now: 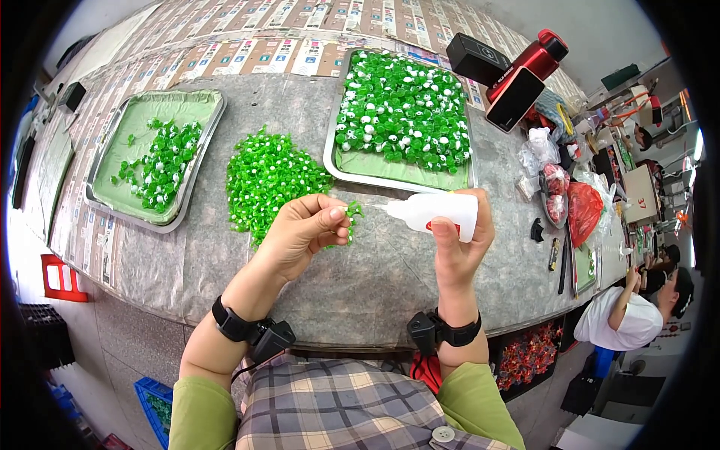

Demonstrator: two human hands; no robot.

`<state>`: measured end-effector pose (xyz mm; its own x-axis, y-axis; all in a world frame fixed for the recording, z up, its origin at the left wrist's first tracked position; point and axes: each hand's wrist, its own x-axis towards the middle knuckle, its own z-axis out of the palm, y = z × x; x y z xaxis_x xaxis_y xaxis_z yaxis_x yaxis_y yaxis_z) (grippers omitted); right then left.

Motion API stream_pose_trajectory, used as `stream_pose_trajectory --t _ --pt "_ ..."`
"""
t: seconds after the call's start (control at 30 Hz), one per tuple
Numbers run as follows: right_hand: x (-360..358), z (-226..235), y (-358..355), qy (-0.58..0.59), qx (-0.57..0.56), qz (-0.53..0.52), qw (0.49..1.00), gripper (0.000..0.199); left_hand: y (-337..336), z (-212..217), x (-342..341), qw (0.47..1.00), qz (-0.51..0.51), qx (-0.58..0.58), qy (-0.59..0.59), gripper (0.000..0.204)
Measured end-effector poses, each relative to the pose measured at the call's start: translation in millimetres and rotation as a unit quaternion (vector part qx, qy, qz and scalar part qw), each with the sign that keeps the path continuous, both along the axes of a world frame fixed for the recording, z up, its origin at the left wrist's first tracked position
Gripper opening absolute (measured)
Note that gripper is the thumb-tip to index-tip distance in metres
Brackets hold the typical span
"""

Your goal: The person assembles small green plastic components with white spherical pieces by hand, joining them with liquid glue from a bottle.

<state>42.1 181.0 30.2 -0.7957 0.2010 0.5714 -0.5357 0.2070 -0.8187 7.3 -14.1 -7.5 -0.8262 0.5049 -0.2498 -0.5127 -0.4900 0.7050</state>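
Note:
My left hand [304, 229] is closed in a pinch, thumb against fingertips, on a small green plastic piece [355, 211] whose exact shape is too small to tell. Wrapped around a white squeeze bottle [414, 211] is my right hand [459, 251]. The bottle lies tilted on its side in the air, its narrow nozzle pointing left at the green piece, with a small gap between them. Just beyond my left hand, a heap of loose green pieces with white spots [270, 176] lies on the grey table covering [360, 289].
At the left stands a metal tray [124, 210] with some green-and-white pieces; a fuller tray [401, 183] sits at the back. Back right are a black box [478, 58], a red bottle [525, 61] and a phone [515, 99]. Plastic bags [585, 214] clutter the right edge. A person [622, 319] sits farther right.

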Motion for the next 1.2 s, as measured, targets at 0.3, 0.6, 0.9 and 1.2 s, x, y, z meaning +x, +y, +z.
stream_pose_trajectory --t 0.3,0.6,0.9,1.2 --pt "2 -1 2 -0.005 -0.046 0.004 0.999 0.029 3 0 2 0.994 0.064 -0.035 0.08 0.012" --pt "1 0 0 -0.026 -0.02 0.018 0.999 0.027 4 1 1 0.988 0.093 -0.063 0.103 0.014" --pt "-3 -4 12 -0.013 -0.077 -0.045 0.996 0.029 4 0 1 0.99 0.089 -0.06 0.096 0.014" --pt "-32 -46 138 -0.078 -0.09 -0.248 0.961 0.032 4 1 2 0.99 0.106 -0.064 0.073 0.012"
